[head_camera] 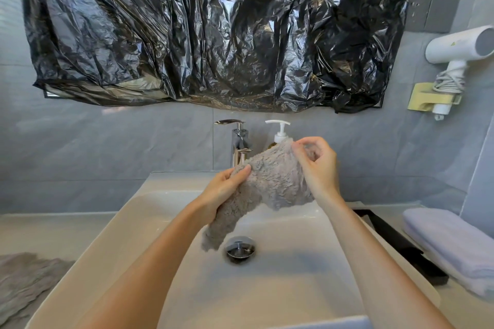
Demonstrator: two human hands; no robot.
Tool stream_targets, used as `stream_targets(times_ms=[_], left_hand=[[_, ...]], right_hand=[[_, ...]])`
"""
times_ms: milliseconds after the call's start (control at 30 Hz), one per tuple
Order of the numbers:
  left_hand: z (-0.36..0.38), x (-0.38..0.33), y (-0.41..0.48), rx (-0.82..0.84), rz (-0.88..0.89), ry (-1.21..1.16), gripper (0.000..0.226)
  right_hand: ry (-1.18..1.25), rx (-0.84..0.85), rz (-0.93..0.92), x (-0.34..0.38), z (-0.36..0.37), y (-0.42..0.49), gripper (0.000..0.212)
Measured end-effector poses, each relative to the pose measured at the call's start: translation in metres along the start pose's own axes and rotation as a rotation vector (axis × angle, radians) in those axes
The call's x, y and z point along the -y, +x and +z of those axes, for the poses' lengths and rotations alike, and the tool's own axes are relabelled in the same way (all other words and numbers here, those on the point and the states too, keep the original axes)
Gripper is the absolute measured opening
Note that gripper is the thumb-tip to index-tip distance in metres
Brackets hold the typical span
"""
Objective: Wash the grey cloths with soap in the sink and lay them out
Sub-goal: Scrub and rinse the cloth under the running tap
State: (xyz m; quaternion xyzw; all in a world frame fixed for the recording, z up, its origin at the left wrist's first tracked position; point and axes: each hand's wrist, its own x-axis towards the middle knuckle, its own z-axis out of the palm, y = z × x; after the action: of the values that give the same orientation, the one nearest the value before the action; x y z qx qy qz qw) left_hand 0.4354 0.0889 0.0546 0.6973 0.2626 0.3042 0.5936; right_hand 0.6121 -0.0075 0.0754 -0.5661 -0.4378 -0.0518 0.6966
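- My left hand (223,191) grips the fluffy grey microfibre cloth (272,181) at its lower left part, fingers curled under it and thumb lying on top.
- My right hand (318,165) pinches the cloth's upper right corner between thumb and bent fingers, raised higher than my left hand.
- The cloth is stretched on a slant between my 2 hands, held in the air over the white rectangular ceramic sink (280,291).
- A loose end of the cloth hangs down below my left hand, ending just beside the round chrome drain plug (240,248); I cannot tell whether it touches the basin.
- Behind the cloth stands the chrome lever tap (238,141), and just to its right a pump soap bottle with a white head (279,132), partly hidden by the cloth's top corner.
- A 2nd grey cloth (25,280) lies crumpled on the counter to the left of the sink, well apart from my hands.
- On the right of the sink lies a folded pale lilac towel (449,246), with a flat black object (401,246) between it and the basin.
- A crinkled black plastic sheet (213,29) hangs on the grey tiled wall above the tap.
- A white hair dryer (459,45) sits in a wall holder at the far right.
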Motion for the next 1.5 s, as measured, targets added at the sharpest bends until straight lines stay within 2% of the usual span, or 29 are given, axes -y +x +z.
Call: stream_targets(times_ms=[100, 167, 233, 333, 467, 533, 633, 667, 800, 933, 1067, 1167, 1233, 1333, 1433, 1500], left_hand=[[0.0, 0.004, 0.002, -0.12, 0.002, 0.006, 0.041], [0.002, 0.004, 0.002, -0.239, 0.055, 0.048, 0.036], [0.002, 0.003, 0.003, -0.371, 0.09, 0.049, 0.037], [-0.002, 0.005, 0.008, -0.492, 0.067, -0.017, 0.039], [-0.002, 0.008, 0.01, -0.627, 0.044, -0.035, 0.041], [0.007, 0.008, 0.008, -0.636, 0.031, -0.05, 0.039], [0.024, 0.008, 0.005, -0.574, 0.011, -0.102, 0.044], [0.026, 0.007, 0.005, -0.569, 0.004, -0.098, 0.045], [0.024, 0.006, 0.008, -0.636, 0.006, -0.102, 0.045], [0.042, 0.007, 0.003, -0.542, 0.022, -0.06, 0.054], [0.027, 0.004, 0.006, -0.637, -0.027, -0.051, 0.06], [0.043, 0.002, -0.001, -0.55, 0.039, -0.061, 0.056], [0.045, 0.001, -0.002, -0.561, 0.05, -0.059, 0.054], [0.03, 0.004, 0.006, -0.624, 0.004, -0.074, 0.054], [0.046, 0.003, -0.001, -0.534, 0.034, -0.064, 0.05], [0.045, 0.002, 0.0, -0.576, 0.059, -0.077, 0.05]], right_hand=[[-0.065, 0.102, 0.157, -0.001, 0.001, -0.003, 0.025], [0.003, 0.217, 0.284, 0.001, 0.002, -0.004, 0.023], [0.019, 0.334, 0.32, 0.004, 0.004, -0.006, 0.018], [-0.021, 0.456, 0.159, 0.017, 0.019, -0.023, 0.011], [-0.087, 0.642, -0.064, 0.026, 0.056, -0.074, 0.022], [-0.082, 0.592, -0.055, 0.026, 0.068, -0.083, 0.028], [-0.109, 0.372, 0.056, 0.025, 0.075, -0.074, 0.032], [-0.116, 0.357, 0.073, 0.026, 0.075, -0.075, 0.031], [-0.093, 0.455, 0.062, 0.021, 0.074, -0.081, 0.027], [-0.145, 0.369, 0.163, 0.015, 0.073, -0.055, 0.036], [-0.178, 0.511, 0.091, 0.016, 0.07, -0.073, 0.037], [-0.154, 0.432, 0.16, 0.01, 0.074, -0.054, 0.035], [-0.171, 0.421, 0.167, 0.009, 0.074, -0.055, 0.036], [-0.169, 0.582, 0.182, 0.007, 0.073, -0.066, 0.037], [-0.051, 0.507, 0.336, 0.003, 0.078, -0.052, 0.034], [-0.08, 0.486, 0.325, 0.009, 0.078, -0.053, 0.035]])
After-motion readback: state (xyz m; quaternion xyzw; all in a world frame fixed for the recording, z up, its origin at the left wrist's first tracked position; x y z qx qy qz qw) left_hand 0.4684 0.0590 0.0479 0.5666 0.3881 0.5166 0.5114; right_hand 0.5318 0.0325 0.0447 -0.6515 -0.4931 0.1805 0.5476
